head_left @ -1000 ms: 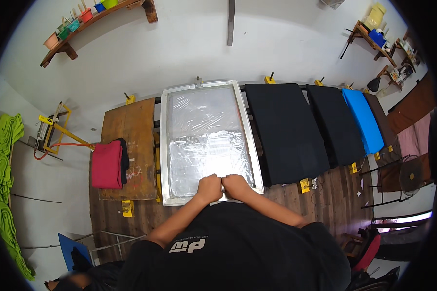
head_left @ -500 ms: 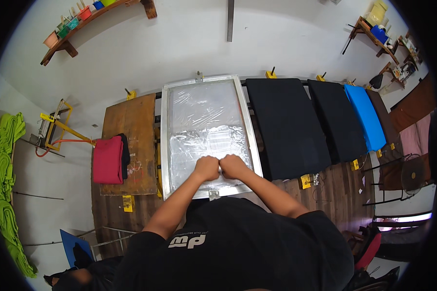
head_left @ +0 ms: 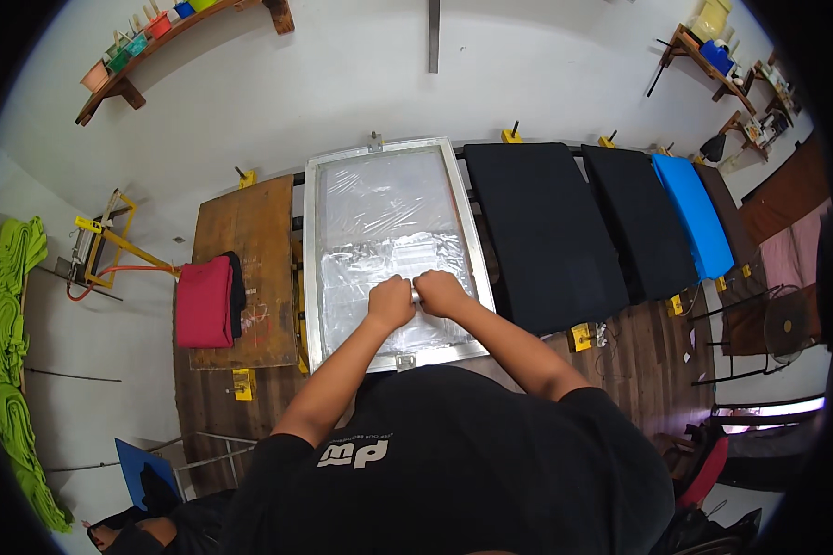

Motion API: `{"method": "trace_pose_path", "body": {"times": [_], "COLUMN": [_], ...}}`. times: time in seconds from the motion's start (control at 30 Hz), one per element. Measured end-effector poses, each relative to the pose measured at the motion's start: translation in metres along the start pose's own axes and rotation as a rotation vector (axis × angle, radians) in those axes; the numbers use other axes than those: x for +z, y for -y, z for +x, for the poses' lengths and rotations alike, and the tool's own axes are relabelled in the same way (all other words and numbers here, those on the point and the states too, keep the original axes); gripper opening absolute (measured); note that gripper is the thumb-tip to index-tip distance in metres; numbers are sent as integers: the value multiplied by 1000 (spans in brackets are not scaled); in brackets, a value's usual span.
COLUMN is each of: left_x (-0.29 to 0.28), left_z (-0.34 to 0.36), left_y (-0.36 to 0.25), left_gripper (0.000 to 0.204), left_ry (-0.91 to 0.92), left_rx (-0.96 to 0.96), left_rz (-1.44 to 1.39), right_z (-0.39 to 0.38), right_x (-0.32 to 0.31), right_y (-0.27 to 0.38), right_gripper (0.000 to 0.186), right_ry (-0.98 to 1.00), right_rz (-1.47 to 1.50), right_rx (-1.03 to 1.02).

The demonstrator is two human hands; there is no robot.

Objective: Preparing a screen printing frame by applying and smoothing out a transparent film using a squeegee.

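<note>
Both my fists are closed side by side over the near half of a metal-framed screen [head_left: 311, 277], which lies flat in front of me. My left hand [head_left: 392, 302] and my right hand [head_left: 441, 294] grip one short metallic-looking bar [head_left: 416, 296]. Only a bit of it shows between the fists, and whatever lies beneath it is hidden. Clear, wrinkled plastic film [head_left: 389, 199] covers the inside of the frame, glossy around its middle. A clamp [head_left: 405, 362] stands at the near edge of the frame, close to my body.
Left of the frame, folded red cloth [head_left: 205, 302] lies on a wooden board [head_left: 250, 222]. Black-covered boards [head_left: 541, 231] and a blue one [head_left: 692, 217] line the right. Green cloth [head_left: 14, 324] hangs far left. Part of another person [head_left: 160, 529] shows lower left.
My two fists have moved together away from my body, farther up the screen, still closed around the bar. The view has shifted slightly. The frame stays in place among the boards.
</note>
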State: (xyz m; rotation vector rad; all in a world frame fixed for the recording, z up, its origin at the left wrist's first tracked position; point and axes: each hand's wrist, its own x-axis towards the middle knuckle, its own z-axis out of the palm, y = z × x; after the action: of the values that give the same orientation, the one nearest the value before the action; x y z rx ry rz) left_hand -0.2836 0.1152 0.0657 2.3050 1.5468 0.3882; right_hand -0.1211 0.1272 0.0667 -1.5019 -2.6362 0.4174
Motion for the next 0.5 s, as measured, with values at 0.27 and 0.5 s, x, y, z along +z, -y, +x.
{"method": "trace_pose_path", "body": {"times": [0.27, 0.5], "left_x": [8, -20], "left_z": [-69, -4], "left_y": [-23, -9], "left_gripper": [24, 23], "left_ry": [206, 373], "left_rx": [-58, -199], "left_rz": [-80, -70], "right_z": [-69, -13], "right_x": [-1, -9], "right_y": [45, 1], "right_gripper": [18, 18], "right_ry": [282, 167], "right_rz": [43, 81], "right_rx": [36, 10]}}
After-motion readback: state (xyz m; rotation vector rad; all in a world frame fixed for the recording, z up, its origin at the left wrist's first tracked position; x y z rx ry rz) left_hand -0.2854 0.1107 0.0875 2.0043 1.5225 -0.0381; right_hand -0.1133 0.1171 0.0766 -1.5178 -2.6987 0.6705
